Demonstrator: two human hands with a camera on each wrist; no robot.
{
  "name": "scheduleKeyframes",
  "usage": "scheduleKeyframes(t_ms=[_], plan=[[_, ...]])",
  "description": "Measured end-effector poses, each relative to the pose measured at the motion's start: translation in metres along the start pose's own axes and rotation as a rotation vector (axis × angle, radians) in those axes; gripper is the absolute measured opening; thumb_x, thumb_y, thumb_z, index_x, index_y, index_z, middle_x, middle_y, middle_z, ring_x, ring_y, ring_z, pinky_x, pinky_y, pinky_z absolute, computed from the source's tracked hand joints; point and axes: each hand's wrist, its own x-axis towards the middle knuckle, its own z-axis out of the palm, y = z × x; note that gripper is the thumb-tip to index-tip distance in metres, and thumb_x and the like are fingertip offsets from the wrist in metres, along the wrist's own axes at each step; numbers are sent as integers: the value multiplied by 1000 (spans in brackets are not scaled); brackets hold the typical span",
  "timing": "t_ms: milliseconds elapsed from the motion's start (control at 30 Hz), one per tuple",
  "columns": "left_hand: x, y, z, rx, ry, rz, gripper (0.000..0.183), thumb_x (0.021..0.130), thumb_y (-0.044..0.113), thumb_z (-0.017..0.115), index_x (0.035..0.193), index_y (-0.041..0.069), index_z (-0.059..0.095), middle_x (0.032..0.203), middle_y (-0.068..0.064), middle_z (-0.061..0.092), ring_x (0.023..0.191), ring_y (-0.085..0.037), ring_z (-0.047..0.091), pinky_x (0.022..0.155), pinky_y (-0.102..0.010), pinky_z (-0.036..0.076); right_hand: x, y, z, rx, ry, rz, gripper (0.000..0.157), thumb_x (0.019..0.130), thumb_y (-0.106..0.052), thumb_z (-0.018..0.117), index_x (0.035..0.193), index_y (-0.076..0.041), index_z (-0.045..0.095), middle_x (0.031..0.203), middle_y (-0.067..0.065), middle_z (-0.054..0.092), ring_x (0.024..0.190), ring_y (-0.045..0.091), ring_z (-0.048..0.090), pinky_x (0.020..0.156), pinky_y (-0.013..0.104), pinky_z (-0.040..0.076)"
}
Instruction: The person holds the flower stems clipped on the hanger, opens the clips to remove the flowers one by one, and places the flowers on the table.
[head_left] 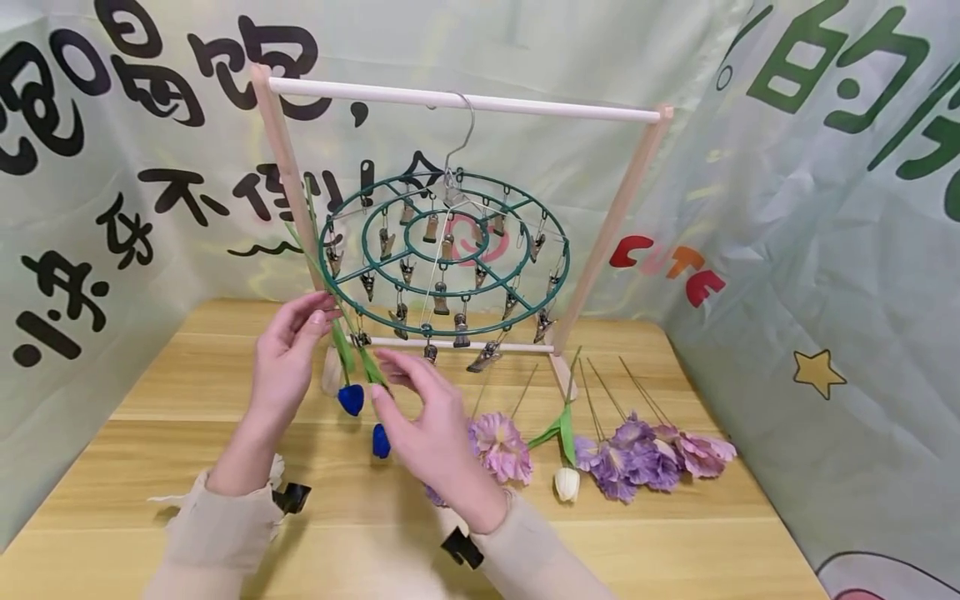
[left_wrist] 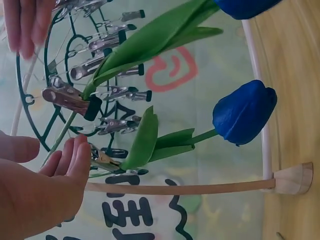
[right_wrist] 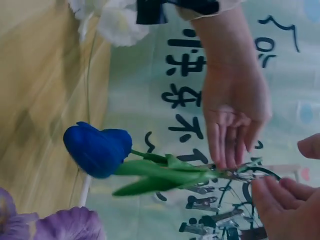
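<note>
Two blue tulips (head_left: 351, 400) hang head down from clips at the left of a round green clip hanger (head_left: 567, 250). A metal clip (left_wrist: 67, 100) grips the nearer tulip's stem in the left wrist view; the other blue tulip (left_wrist: 245, 112) hangs behind it. My left hand (head_left: 288, 350) is beside the hanger's left rim, near the stems, its thumb apart from its loosely bent fingers. Below the rim, my right hand (head_left: 435, 425) is close to the nearer tulip, fingers extended and thumb apart. Neither hand visibly grips anything; whether fingertips touch the stems is unclear.
The hanger hangs by a hook from the white bar (head_left: 375, 93) of a wooden stand. Several other clips dangle from its rings. On the table lie a white tulip (head_left: 567, 484), purple flowers (head_left: 618, 454) and a pink flower (head_left: 501, 446). White petals (head_left: 276, 471) show beside the left sleeve.
</note>
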Motion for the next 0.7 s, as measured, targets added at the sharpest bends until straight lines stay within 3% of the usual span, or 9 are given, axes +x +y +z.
scheduleKeyframes(t_ms=[133,267,533,700], plan=[[3,-3,5,-18,-18,-25,36,109,8,51,140,-11,53,119,0,69,110,-14,68,98,-22,55,13,6,13,-170,-28,50,52,97,-16,74,144,-3,57,142,12,63,123,23,63,104,35,55],[4,-4,9,-55,28,-55,32,107,5,56,134,-12,55,111,-2,72,101,-14,71,94,-22,58,25,15,21,-292,-26,63,49,99,-23,73,141,-2,60,141,12,64,127,24,63,108,33,51],[3,-5,13,-98,91,-44,22,105,3,59,121,-12,60,104,-4,75,97,-13,73,87,-21,60,32,30,30,-352,19,-63,33,102,-20,69,126,3,70,127,15,72,121,25,68,106,30,53],[0,-6,12,-113,99,-40,17,103,1,61,115,-11,62,106,-6,74,97,-14,73,86,-21,60,34,34,28,-374,29,-59,30,103,-20,68,124,1,72,122,13,75,114,24,71,97,31,58]])
